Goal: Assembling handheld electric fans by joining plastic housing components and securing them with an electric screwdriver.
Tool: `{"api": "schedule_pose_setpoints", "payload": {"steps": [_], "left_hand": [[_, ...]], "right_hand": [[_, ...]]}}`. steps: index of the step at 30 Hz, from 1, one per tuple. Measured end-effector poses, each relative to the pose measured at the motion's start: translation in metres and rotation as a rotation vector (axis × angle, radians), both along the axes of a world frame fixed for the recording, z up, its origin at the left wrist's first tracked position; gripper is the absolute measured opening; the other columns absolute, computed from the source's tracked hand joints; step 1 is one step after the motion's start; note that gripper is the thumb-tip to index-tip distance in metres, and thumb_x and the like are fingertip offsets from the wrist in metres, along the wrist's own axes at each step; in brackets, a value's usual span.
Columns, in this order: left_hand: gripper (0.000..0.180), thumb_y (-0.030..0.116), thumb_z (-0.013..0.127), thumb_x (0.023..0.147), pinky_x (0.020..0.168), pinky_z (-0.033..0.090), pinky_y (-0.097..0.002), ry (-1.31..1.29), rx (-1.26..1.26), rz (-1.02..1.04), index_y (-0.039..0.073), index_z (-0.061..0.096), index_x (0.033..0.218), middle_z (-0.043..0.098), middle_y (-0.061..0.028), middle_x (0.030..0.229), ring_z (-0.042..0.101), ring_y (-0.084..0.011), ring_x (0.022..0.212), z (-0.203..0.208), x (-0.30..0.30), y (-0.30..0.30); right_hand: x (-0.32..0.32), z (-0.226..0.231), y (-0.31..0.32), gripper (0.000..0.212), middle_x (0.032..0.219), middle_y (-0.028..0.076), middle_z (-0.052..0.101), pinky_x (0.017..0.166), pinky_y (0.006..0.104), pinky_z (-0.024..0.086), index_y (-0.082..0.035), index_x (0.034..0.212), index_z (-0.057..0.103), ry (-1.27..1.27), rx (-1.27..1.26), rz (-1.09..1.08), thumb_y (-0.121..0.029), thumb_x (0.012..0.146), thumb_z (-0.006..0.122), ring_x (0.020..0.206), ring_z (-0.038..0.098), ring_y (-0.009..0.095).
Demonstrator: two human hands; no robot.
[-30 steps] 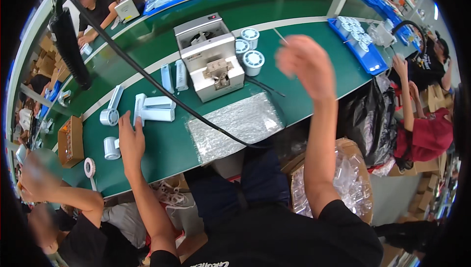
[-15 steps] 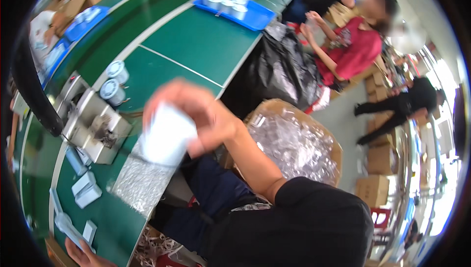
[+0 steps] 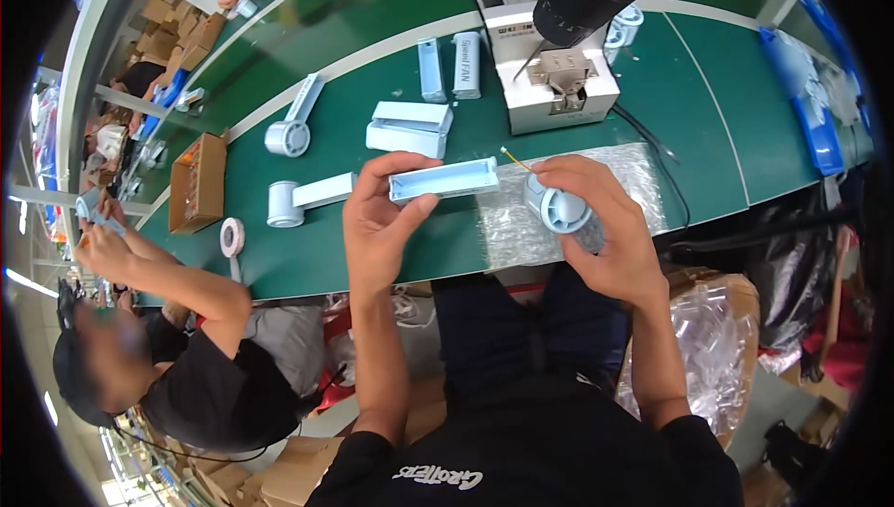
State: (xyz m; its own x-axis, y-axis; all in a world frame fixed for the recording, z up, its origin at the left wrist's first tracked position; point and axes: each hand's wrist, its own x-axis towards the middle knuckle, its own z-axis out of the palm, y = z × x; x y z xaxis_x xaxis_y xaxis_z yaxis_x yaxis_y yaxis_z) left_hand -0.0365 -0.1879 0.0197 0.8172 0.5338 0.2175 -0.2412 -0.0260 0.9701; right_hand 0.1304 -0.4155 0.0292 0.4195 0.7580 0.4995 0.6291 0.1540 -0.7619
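My left hand (image 3: 377, 223) grips the pale blue shell (image 3: 444, 178) w/ open side up, over near edge of table (image 3: 307, 256). Right hand (image 3: 596, 218) clutches round fan head (image 3: 557, 209), wire (image 3: 515, 160) poking left. I'd keep shell level, feed wire in first, no pinching

A white boxy machine (image 3: 559, 88) stands on the green bench (image 3: 391, 246) beyond a crinkled plastic sheet (image 3: 643, 167), with a brown cardboard box (image 3: 198, 181) and tape roll (image 3: 231, 237) leftward.
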Motion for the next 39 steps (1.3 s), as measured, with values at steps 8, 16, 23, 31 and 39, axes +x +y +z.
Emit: {"api": "schedule_pose_setpoints", "payload": {"steps": [8, 16, 23, 31, 39], "left_hand": [[0.046, -0.004, 0.075, 0.092, 0.094, 0.051, -0.0275, 0.029, 0.041, 0.042, 0.0, 0.058, 0.134, 0.069, -0.0131, 0.125, 0.064, -0.0165, 0.115, 0.005, -0.005, 0.01], [0.048, -0.003, 0.075, 0.091, 0.098, 0.051, -0.0294, 0.057, 0.109, 0.018, 0.0, 0.057, 0.136, 0.069, -0.0142, 0.125, 0.065, -0.0179, 0.115, 0.012, -0.002, 0.015], [0.05, -0.005, 0.077, 0.088, 0.1, 0.051, -0.0325, 0.155, 0.195, -0.128, -0.001, 0.059, 0.135, 0.071, -0.0156, 0.122, 0.066, -0.0196, 0.113, 0.036, 0.0, 0.019], [0.055, -0.006, 0.075, 0.084, 0.091, 0.053, -0.0359, 0.126, 0.648, -0.395, 0.004, 0.061, 0.136, 0.071, -0.0113, 0.119, 0.068, -0.0223, 0.111, 0.079, 0.049, 0.012], [0.062, -0.006, 0.073, 0.079, 0.098, 0.053, -0.0417, 0.076, 0.925, -0.567, 0.005, 0.061, 0.139, 0.064, -0.0144, 0.13, 0.065, -0.0314, 0.118, 0.101, 0.076, -0.022]], "right_hand": [[-0.003, -0.012, 0.013, 0.06, 0.13, 0.012, 0.067, 0.107, 0.0445, 0.05, -0.005, 0.127, 0.065, 0.058, 0.021, 0.083, 0.012, 0.07, 0.064, 0.126, 0.06, 0.036], [0.004, -0.01, 0.008, 0.061, 0.128, 0.011, 0.067, 0.107, 0.0454, 0.05, -0.005, 0.124, 0.065, 0.007, -0.002, 0.145, 0.014, 0.066, 0.061, 0.127, 0.059, 0.037], [0.005, -0.018, 0.013, 0.059, 0.132, 0.013, 0.068, 0.113, 0.0479, 0.046, -0.005, 0.125, 0.066, 0.019, 0.009, 0.137, 0.014, 0.069, 0.066, 0.13, 0.06, 0.038], [-0.007, -0.027, 0.017, 0.069, 0.147, 0.017, 0.053, 0.101, 0.0441, 0.053, -0.006, 0.134, 0.051, 0.059, -0.04, -0.088, -0.006, 0.076, 0.088, 0.128, 0.06, 0.04], [0.014, 0.019, 0.018, 0.056, 0.109, 0.01, 0.066, 0.07, 0.0338, 0.051, 0.0, 0.127, 0.062, 0.118, -0.084, -0.069, -0.013, 0.078, 0.088, 0.079, 0.058, 0.024]]}}
